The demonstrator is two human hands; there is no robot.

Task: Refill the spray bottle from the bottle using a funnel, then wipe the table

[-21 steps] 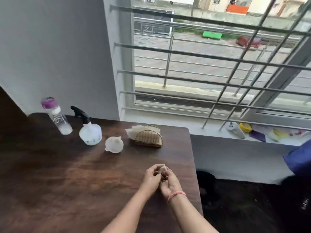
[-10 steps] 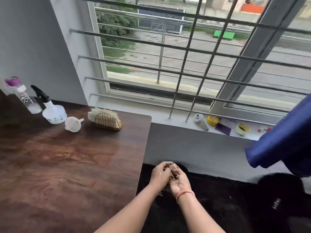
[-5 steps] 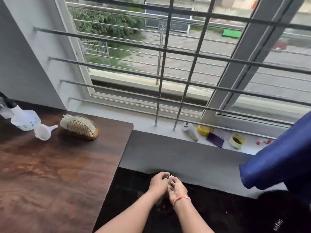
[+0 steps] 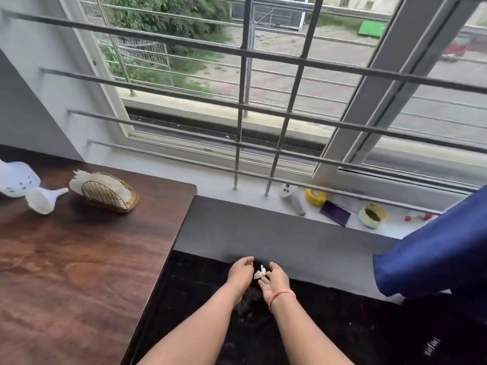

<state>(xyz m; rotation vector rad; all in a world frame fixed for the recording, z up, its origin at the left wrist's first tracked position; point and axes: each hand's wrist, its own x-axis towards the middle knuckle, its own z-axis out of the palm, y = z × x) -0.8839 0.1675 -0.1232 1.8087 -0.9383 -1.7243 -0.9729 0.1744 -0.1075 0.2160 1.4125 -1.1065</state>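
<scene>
Two hands, held close together past the table's right edge, above a dark floor area at about 6 o'clock in the view. Left hand [image 4: 241, 275]: fingers loosely curled, tips pointing toward the other hand; whether they touch anything, cannot tell. Right hand [image 4: 274, 281]: palm turned partly up, one orange band on the wrist. One small crumpled white scrap [image 4: 259, 272] sits between the two hands, against the right hand's fingertips [image 4: 263, 280]; a firm pinch or mere resting contact, cannot tell.

One dark wooden table [image 4: 79, 259] fills the left side. On it, far corner at about 10 o'clock, three items in a row: one white spray bottle [image 4: 15, 179], cut off by the left frame edge, top out of view; one white funnel [image 4: 43, 197] lying on its side just right of it, spout pointing toward 3 o'clock; one gold wire holder [image 4: 108, 193] stuffed with pale napkins, near the funnel's spout. All three well apart from the hands.

One white windowsill [image 4: 395, 227] at about 2 o'clock carries one white bottle lying down [image 4: 292, 198], one yellow item [image 4: 315, 197], one purple flat item [image 4: 336, 213], one yellow tape roll [image 4: 372, 215]. One blue curtain [image 4: 434, 248] at 3 o'clock.
</scene>
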